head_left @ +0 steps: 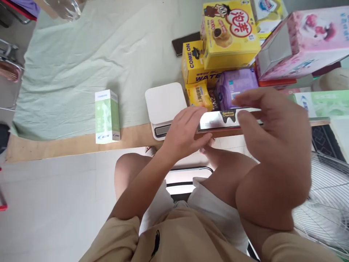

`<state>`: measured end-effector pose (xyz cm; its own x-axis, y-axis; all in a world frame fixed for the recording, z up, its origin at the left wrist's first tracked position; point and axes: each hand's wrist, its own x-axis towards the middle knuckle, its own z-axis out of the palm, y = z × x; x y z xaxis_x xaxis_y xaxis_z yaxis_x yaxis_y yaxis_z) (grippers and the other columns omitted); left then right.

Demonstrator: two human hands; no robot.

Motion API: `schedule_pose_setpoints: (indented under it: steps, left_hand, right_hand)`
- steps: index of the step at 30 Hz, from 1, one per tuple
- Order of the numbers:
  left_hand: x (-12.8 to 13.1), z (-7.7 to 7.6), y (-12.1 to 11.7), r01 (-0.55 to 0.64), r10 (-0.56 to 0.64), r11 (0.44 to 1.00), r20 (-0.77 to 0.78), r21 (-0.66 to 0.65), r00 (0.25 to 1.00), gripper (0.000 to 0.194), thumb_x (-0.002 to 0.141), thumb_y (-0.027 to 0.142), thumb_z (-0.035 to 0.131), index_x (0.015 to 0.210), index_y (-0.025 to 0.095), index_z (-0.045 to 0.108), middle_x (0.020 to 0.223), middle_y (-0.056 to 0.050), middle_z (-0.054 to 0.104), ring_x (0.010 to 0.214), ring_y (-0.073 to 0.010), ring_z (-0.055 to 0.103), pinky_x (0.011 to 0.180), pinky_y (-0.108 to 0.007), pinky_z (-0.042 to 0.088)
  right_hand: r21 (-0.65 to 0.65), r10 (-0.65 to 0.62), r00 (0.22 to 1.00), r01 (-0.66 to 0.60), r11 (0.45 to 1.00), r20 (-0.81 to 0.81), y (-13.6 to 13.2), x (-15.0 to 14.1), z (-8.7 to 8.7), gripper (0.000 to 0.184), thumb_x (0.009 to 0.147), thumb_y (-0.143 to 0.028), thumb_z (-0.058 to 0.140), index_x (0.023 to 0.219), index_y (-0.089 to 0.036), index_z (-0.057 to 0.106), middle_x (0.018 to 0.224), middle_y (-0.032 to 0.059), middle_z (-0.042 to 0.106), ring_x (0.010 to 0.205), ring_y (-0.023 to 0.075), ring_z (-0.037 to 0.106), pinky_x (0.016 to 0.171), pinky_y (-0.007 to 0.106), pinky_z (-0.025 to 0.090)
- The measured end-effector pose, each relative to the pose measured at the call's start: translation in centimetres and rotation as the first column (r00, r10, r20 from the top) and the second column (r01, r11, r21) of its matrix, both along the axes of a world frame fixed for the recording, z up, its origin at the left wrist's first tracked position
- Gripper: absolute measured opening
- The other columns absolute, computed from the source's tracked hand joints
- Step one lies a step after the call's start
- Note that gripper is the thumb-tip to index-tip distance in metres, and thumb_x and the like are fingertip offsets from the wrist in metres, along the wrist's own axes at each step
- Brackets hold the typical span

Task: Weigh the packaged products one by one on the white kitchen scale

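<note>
Silver box (214,120): we see it lying along the front edge of the bench (131,135), lettered "Bamboo Charcoal", just right of the scale and not on it.
Left hand (181,133): thumb parted from the fingers at the left end of the silver box; we cannot tell whether it grips.
Right hand (280,127): thumb and forefinger spread with a gap, over the right part of the silver box; we cannot tell whether they touch it.
Scale (167,102): we judge no weighing in progress, with both hands at the silver box.
Green-and-white carton (103,118): upright, alone, left of the scale; we cannot say whether it is finished with.
Pile at right: purple pack (237,85), yellow packet (200,95), large yellow box (230,40) and pink box (313,45) sit gathered, by our judgement not being handled.
</note>
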<state>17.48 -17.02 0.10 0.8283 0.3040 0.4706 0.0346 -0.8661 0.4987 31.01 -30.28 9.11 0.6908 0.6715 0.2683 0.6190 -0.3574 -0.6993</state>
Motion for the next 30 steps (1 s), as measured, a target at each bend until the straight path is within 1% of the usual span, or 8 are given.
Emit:
schedule_pose_setpoints:
  steps: [3, 8, 12, 16, 19, 22, 27, 30]
  left_hand:
    - [2.6, 0.4, -0.3, 0.087, -0.083, 0.996, -0.164, 0.017, 0.983, 0.065, 0.093, 0.034, 0.075, 0.148, 0.012, 0.050, 0.148, -0.021, 0.064, 0.141, -0.0345, 0.061, 0.120, -0.049, 0.050]
    - [4.3, 0.0, 0.2, 0.115, -0.111, 0.993, -0.253, 0.001, 0.961, 0.053, 0.097, 0.031, 0.072, 0.144, 0.014, 0.055, 0.134, -0.019, 0.074, 0.126, -0.0329, 0.070, 0.107, -0.049, 0.058]
    - [3.7, 0.5, 0.6, 0.097, -0.110, 0.992, -0.166, -0.086, 0.980, 0.050, 0.095, 0.027, 0.074, 0.141, 0.016, 0.057, 0.133, -0.016, 0.074, 0.125, -0.0291, 0.070, 0.105, -0.044, 0.059]
    - [0.6, 3.4, 1.0, 0.060, -0.088, 0.986, -0.186, -0.154, 0.979, 0.046, 0.097, 0.029, 0.071, 0.141, 0.020, 0.059, 0.130, -0.012, 0.075, 0.122, -0.0263, 0.070, 0.105, -0.040, 0.059]
    - [-2.7, 5.6, 2.5, -0.022, -0.019, 0.980, -0.205, -0.198, 0.979, 0.045, 0.096, 0.029, 0.072, 0.140, 0.027, 0.062, 0.121, -0.007, 0.075, 0.112, -0.0250, 0.072, 0.098, -0.039, 0.062]
    - [-5.9, 6.4, 5.2, -0.068, 0.014, 0.963, -0.203, -0.262, 0.979, 0.048, 0.092, 0.028, 0.075, 0.138, 0.030, 0.064, 0.111, -0.006, 0.074, 0.099, -0.0237, 0.072, 0.084, -0.036, 0.063]
    - [-9.0, 4.8, 9.8, -0.069, 0.028, 0.973, -0.186, -0.220, 0.982, 0.046, 0.092, 0.033, 0.075, 0.137, 0.036, 0.064, 0.122, -0.008, 0.072, 0.122, -0.0302, 0.068, 0.094, -0.045, 0.064]
    - [-8.8, 2.5, 10.4, -0.230, 0.230, 0.964, -0.019, -0.134, 0.973, 0.045, 0.092, 0.030, 0.076, 0.134, 0.037, 0.062, 0.127, -0.008, 0.070, 0.131, -0.0318, 0.064, 0.112, -0.055, 0.056]
  right_hand:
    - [0.083, -0.082, 0.996, 0.085, 0.993, -0.038, -1.3, 1.8, -0.2, 0.029, 0.086, -0.016, 0.059, 0.108, -0.027, 0.074, 0.108, 0.0034, 0.081, 0.095, 0.0240, 0.077, 0.083, 0.042, 0.063]
    - [0.129, -0.038, 0.993, 0.053, 0.990, -0.114, -1.0, 3.1, -0.7, 0.028, 0.091, -0.016, 0.058, 0.109, -0.031, 0.072, 0.110, 0.0019, 0.079, 0.103, 0.0268, 0.077, 0.093, 0.048, 0.062]
    - [0.133, -0.014, 0.992, 0.031, 0.991, -0.129, -0.9, 3.2, -0.7, 0.027, 0.091, -0.017, 0.059, 0.110, -0.031, 0.072, 0.110, 0.0014, 0.078, 0.105, 0.0267, 0.076, 0.096, 0.050, 0.060]
    - [0.110, -0.010, 0.996, 0.021, 0.994, -0.094, -1.4, 2.4, 0.0, 0.029, 0.094, -0.020, 0.058, 0.115, -0.033, 0.072, 0.113, 0.0015, 0.077, 0.108, 0.0269, 0.075, 0.097, 0.049, 0.060]
    - [0.075, 0.171, 0.985, -0.169, 0.983, -0.009, -0.7, 1.3, 0.2, 0.032, 0.093, -0.022, 0.062, 0.122, -0.031, 0.070, 0.119, 0.0028, 0.077, 0.111, 0.0263, 0.075, 0.094, 0.044, 0.062]
    - [-0.016, 0.442, 0.893, -0.443, 0.897, 0.077, 1.5, -0.3, -0.4, 0.034, 0.089, -0.022, 0.066, 0.123, -0.026, 0.070, 0.128, 0.0066, 0.077, 0.118, 0.0278, 0.073, 0.097, 0.045, 0.063]
    - [-0.122, 0.490, 0.857, -0.475, 0.871, 0.158, 5.6, -4.0, -3.0, 0.034, 0.088, -0.016, 0.063, 0.119, -0.026, 0.072, 0.122, 0.0090, 0.077, 0.112, 0.0293, 0.071, 0.099, 0.049, 0.058]
    - [-0.087, 0.385, 0.908, -0.375, 0.923, 0.167, 7.1, -6.0, -4.6, 0.027, 0.091, -0.021, 0.063, 0.115, -0.025, 0.073, 0.115, 0.0109, 0.073, 0.108, 0.0285, 0.068, 0.096, 0.047, 0.057]
